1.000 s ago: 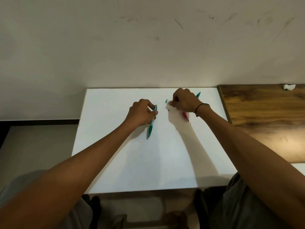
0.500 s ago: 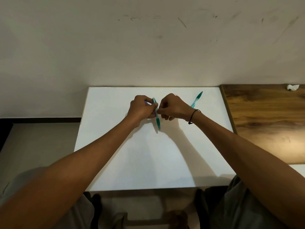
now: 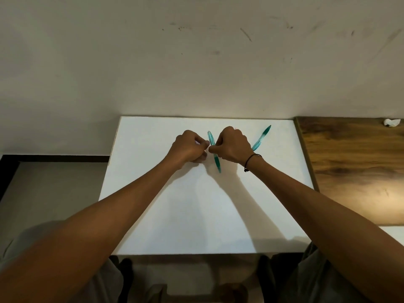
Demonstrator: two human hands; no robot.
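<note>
Over the far half of the white table [image 3: 196,215], I see both arms stretched out. One green pen [image 3: 216,162] stands tilted there, and the right hand [image 3: 232,146] curls over and pinches it. The left hand [image 3: 189,147] is curled, fingertips right at the pen; I cannot tell if it pinches. The second pen [image 3: 262,136] lies just right of the hands. A wood table [image 3: 354,167] sits beside, a marked wall [image 3: 196,62] behind.

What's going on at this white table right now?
A person at a white table is working on a teal pen between both hands. The right hand pinches its middle; the left hand is curled right beside it, and whether it holds anything is hidden. A second teal pen lies on the table behind the right wrist.
</note>
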